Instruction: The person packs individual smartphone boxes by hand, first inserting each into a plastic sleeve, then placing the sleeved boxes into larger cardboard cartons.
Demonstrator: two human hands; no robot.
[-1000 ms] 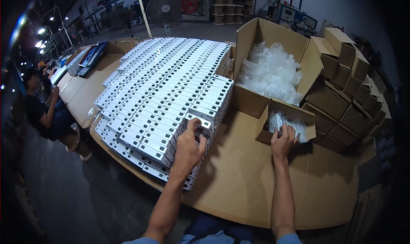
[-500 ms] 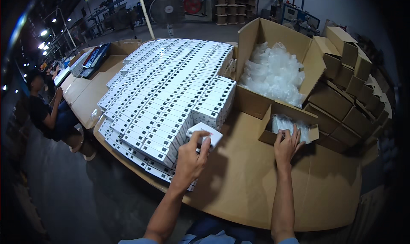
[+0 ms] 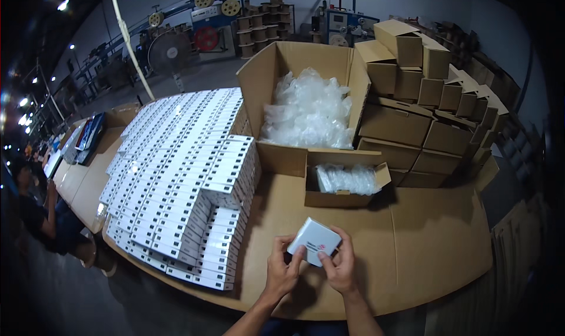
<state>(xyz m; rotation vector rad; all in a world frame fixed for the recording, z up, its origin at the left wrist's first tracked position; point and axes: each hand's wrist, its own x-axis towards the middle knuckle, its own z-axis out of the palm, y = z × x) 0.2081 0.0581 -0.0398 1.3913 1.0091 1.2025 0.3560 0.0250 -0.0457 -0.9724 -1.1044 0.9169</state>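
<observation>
A small white box [image 3: 315, 239] with printing on its face is held up between my two hands, above the cardboard-covered table. My left hand [image 3: 285, 271] grips its left side, thumb on the front. At the lower right side, my right hand [image 3: 340, 266] closes on it in the same way. Beyond my hands stands a small open carton [image 3: 338, 200] holding bubble-wrapped items [image 3: 348, 179]. To the left rises a large stack of white boxes [image 3: 176, 177], each with a dark square on its end, stepped down at its near right corner.
A large open carton [image 3: 250, 77] full of clear bubble-wrap bags [image 3: 312, 109] stands behind the small one. Brown cartons [image 3: 395, 127] are piled at the right. The brown table surface [image 3: 435, 242] spreads around my hands. Another person [image 3: 44, 212] sits at the far left.
My left hand has brought the white box rightward from the stack. My right hand has left the small carton and now grips the box too. The view has turned right.
</observation>
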